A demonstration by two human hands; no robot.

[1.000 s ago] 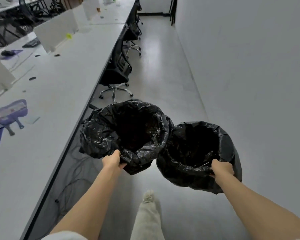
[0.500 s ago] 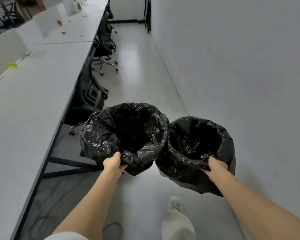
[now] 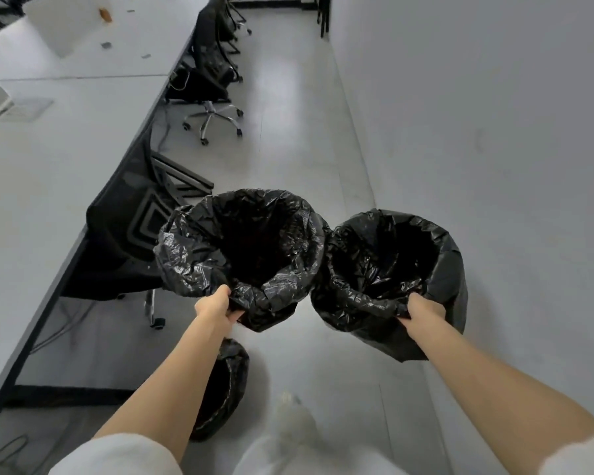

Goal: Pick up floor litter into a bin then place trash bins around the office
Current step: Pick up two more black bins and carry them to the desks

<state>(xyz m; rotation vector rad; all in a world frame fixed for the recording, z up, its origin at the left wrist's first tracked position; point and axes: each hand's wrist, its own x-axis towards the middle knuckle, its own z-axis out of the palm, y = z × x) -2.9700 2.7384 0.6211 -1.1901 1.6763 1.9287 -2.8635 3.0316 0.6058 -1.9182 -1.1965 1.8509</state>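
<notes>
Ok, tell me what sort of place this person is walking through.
An open-plan office, most likely: a long white desk runs along the left with black swivel chairs tucked against it, beside a bare aisle and white wall. Each hand carries a bag-lined trash bin.

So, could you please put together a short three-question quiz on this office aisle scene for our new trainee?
1. True or false: each hand grips a black-lined bin by its near rim.
2. How many lined bins are in view? A) two B) three C) four
3. Fill in: the third bin stands on the ____, beside the desk.

Key
1. True: the left hand holds the left bin, the right hand holds the right bin.
2. B
3. floor; the desk is on the left.
</notes>
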